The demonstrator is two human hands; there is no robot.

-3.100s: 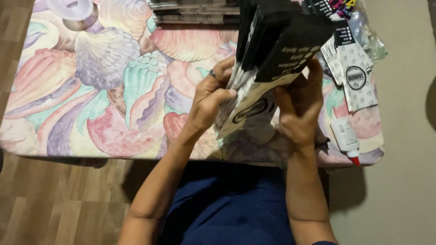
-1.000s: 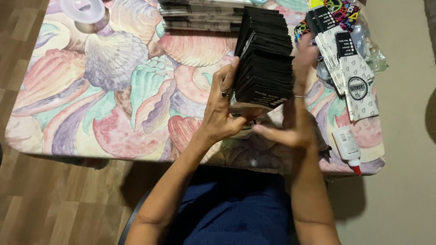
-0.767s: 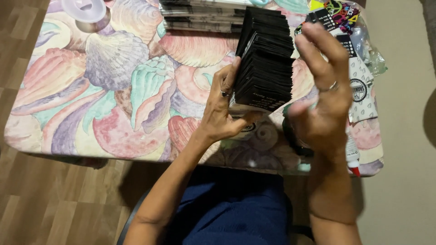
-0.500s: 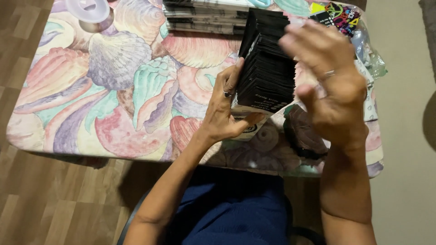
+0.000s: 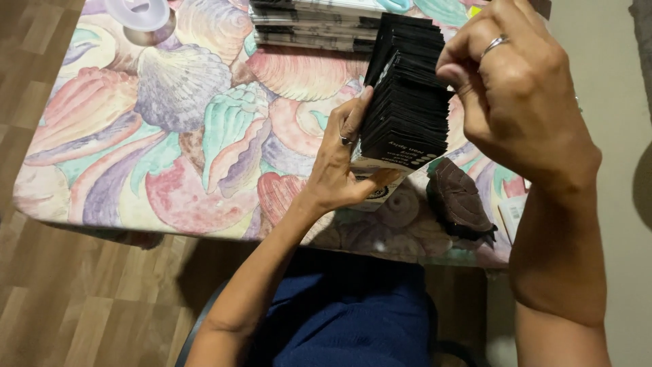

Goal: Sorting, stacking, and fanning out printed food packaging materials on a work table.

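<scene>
A thick stack of black flat packets (image 5: 407, 109) stands on edge over the table, gripped from the left and below by my left hand (image 5: 343, 160). My right hand (image 5: 516, 81), with a ring on one finger, is raised close to the camera at the stack's right side. Its fingertips curl against the upper right edge of the packets. The packets' lower ends are white with dark print.
The table wears a cloth printed with pastel seashells (image 5: 170, 129). A clear tape roll (image 5: 139, 17) lies at the far left. A row of more flat packets (image 5: 312, 24) lies along the far edge. A dark brown leaf-shaped item (image 5: 458, 200) rests near the front edge. Wood floor shows on the left.
My right hand has risen from the table beside the stack and come up to the stack's top right edge. The left hand has kept its hold on the stack throughout.
</scene>
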